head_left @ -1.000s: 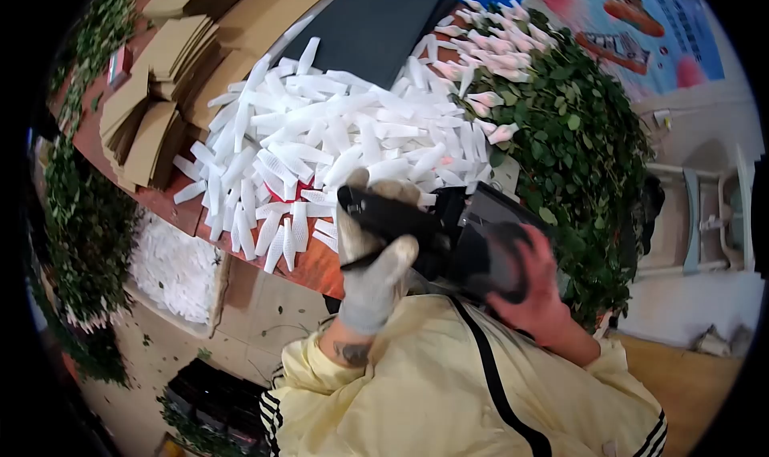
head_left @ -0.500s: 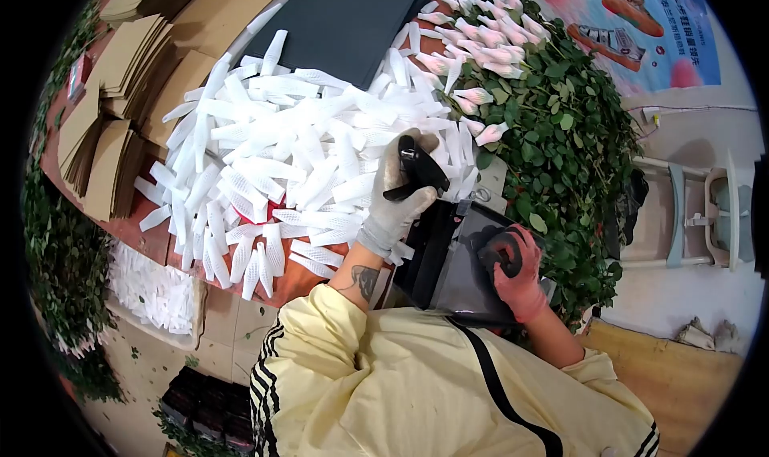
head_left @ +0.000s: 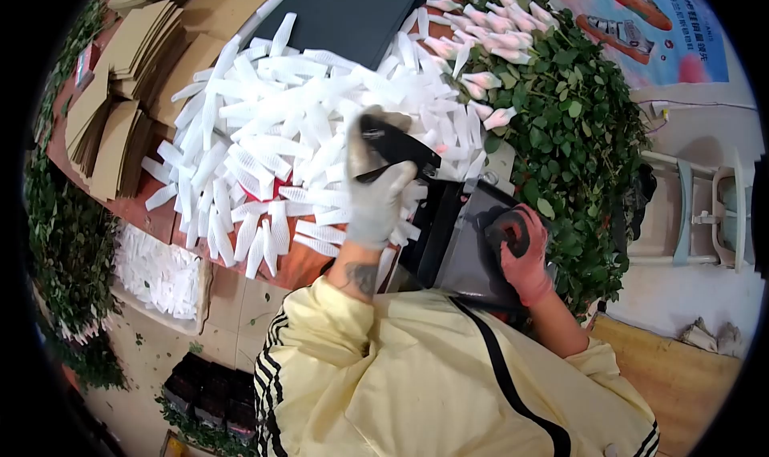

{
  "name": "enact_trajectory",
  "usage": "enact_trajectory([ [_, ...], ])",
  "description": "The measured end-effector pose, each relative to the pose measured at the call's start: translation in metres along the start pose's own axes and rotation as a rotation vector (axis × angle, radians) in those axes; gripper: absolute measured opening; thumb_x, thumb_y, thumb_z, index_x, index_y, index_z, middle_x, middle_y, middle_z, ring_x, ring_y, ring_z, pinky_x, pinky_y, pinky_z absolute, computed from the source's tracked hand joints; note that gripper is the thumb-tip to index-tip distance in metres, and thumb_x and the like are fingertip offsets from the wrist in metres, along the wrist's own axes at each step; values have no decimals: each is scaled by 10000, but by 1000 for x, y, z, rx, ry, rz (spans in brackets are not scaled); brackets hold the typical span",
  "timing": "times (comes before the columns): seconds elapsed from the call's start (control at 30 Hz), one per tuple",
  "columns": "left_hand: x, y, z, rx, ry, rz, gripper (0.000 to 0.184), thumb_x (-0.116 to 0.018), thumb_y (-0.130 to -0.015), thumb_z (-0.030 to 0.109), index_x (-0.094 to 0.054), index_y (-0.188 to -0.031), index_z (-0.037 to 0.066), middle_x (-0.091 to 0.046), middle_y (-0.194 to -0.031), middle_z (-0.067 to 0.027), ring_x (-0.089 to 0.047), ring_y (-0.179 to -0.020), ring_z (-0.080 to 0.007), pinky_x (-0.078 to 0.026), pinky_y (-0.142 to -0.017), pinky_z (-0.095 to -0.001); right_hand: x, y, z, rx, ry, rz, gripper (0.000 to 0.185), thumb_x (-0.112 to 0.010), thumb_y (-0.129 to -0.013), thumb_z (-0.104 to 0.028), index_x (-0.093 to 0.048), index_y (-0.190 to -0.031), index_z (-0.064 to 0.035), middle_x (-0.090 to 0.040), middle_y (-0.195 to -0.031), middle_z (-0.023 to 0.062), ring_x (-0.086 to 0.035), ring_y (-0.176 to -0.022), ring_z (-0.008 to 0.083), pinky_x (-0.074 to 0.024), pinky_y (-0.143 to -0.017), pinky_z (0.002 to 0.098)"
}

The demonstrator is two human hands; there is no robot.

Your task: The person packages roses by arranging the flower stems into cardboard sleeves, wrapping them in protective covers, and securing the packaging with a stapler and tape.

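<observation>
My left hand (head_left: 372, 205), in a pale grey-white glove, is closed around a flat, glossy black piece (head_left: 400, 146) that looks like plastic. It is raised over the edge of a heap of white mesh flower sleeves (head_left: 320, 128). My right hand (head_left: 527, 257) wears a red glove with dark fingertips. Its fingers curl inward in a ring shape, and whatever lies in them cannot be made out. Beneath that hand is a dark tray-like holder with clear sheet plastic (head_left: 465, 261), close to my body.
Pink-tipped roses in white sleeves (head_left: 509, 24), with leafy stems (head_left: 577, 128), lie at the right. Brown cardboard pieces (head_left: 112, 136) stack at the left. Below stands a bin of white sleeves (head_left: 160, 277), near black containers (head_left: 210, 397). A white chair (head_left: 705, 217) stands far right.
My left hand has shifted slightly left with the black piece, which now tilts and points right. My right hand remains over the dark holder, still curled. The whole view has moved a little.
</observation>
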State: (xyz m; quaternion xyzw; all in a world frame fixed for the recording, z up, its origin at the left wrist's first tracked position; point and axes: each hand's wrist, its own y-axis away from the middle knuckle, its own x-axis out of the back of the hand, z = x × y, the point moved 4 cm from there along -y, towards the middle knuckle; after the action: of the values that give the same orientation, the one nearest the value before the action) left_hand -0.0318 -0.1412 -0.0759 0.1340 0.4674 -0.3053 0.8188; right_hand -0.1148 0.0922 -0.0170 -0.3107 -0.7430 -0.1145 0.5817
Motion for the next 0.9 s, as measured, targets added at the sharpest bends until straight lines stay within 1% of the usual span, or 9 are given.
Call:
enact_trajectory([
  [0.13,-9,63,68,130,-12,-51,778,-702,-726,78,-260,-1366,48,-454,-1226,-105,-435,-1226,-286,-349,-1034,-436,-1,1,2,-4,-13,34,617,-653,-622,0,-462,-1206,-57,-455,-1281,151,-447,-1160,351,-322,-975,417],
  [0.17,-4,78,74,174,-116,-31,819,-734,-705,121,-248,-1358,26,-473,-1233,-161,-516,-1116,-267,-446,-939,-394,-3,3,5,-2,-21,23,617,-653,-622,0,-462,-1206,-57,-455,-1281,151,-447,-1160,351,-322,-975,417],
  [0.4,1,123,57,145,-91,64,867,-747,-708,197,-230,-1380,12,-420,-1270,-156,-422,-1219,-274,-340,-1029,-423,-6,6,17,54,-87,80,625,-636,-636,41,-454,-1228,-48,-464,-1288,152,-446,-1160,339,-352,-965,400],
  [0.5,2,120,49,118,-102,20,907,-742,-713,217,-194,-1408,18,-409,-1281,-151,-405,-1237,-284,-326,-1034,-424,-5,3,10,48,-71,122,545,-552,-662,128,-469,-1188,10,-482,-1246,207,-538,-1058,311,-466,-878,361],
  [0.6,-5,120,43,74,-14,-21,865,-699,-700,133,-208,-1403,22,-420,-1252,-140,-426,-1206,-279,-333,-1025,-416,-3,0,10,18,-30,104,541,-560,-665,113,-475,-1187,-2,-488,-1239,205,-539,-1047,315,-470,-857,354],
  [0.67,-3,124,36,116,95,114,716,-631,-689,49,-306,-1327,39,-443,-1156,-106,-466,-1099,-243,-362,-996,-408,-10,2,23,-102,-8,-15,593,-653,-661,-16,-467,-1224,-33,-466,-1284,150,-454,-1153,335,-358,-964,407],
  [0.7,-3,121,36,0,128,71,511,-540,-681,-39,-399,-1164,53,-466,-1009,-78,-489,-952,-208,-401,-941,-400,-12,2,25,-103,-12,-7,593,-653,-661,-16,-467,-1224,-33,-466,-1284,150,-454,-1153,335,-358,-964,407],
  [0.77,-3,116,37,-18,88,38,399,-527,-692,-84,-414,-1045,63,-466,-904,-67,-491,-856,-197,-426,-885,-389,-14,1,26,-87,1,-16,598,-664,-662,-44,-466,-1227,-36,-472,-1273,152,-461,-1150,337,-353,-965,417],
  [0.9,-5,112,34,67,167,97,414,-599,-725,-42,-421,-1086,56,-482,-917,-77,-508,-891,-208,-433,-874,-378,-8,-3,4,-40,-4,90,597,-677,-659,-71,-470,-1218,-39,-480,-1258,153,-465,-1151,341,-358,-960,423],
])
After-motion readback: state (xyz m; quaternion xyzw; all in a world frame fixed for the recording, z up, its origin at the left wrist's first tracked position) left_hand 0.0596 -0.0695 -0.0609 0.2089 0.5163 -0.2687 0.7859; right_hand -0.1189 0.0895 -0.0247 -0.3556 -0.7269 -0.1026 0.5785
